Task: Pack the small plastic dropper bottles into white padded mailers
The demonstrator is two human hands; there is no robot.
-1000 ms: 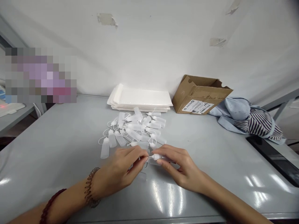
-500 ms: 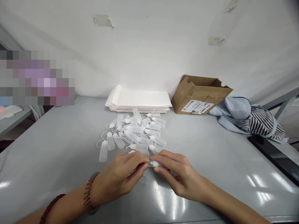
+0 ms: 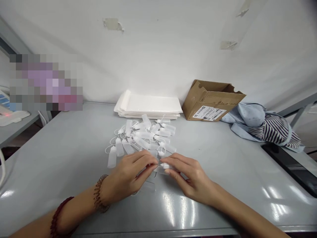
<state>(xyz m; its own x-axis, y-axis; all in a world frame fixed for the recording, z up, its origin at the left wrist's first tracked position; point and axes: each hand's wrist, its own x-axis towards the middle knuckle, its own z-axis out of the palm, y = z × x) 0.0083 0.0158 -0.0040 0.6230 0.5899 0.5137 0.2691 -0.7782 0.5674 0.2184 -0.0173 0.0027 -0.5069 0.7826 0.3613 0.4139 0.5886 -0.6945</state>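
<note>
In the middle of the head view, my right hand [image 3: 192, 175] is closed around a small translucent dropper bottle [image 3: 165, 166] with a white top, its tip pointing left. My left hand [image 3: 133, 173] pinches at that tip; the tiny part between its fingertips is mostly hidden. Just beyond both hands lies a loose pile of similar translucent squeeze bottles [image 3: 143, 135], many with white caps and thin looped straps. Another clear piece [image 3: 150, 186] lies on the table below my left fingers.
A stack of white flat sheets or envelopes [image 3: 151, 105] lies against the wall. Beside it stands an open cardboard box [image 3: 213, 102]. At right are a bundle of blue and striped cloth [image 3: 269, 127] and a black phone [image 3: 289, 168] on the grey table [image 3: 81, 138].
The view has shifted slightly. Both hands sit a little higher in the picture, still together at the bottle's tip. The pile looks unchanged.
</note>
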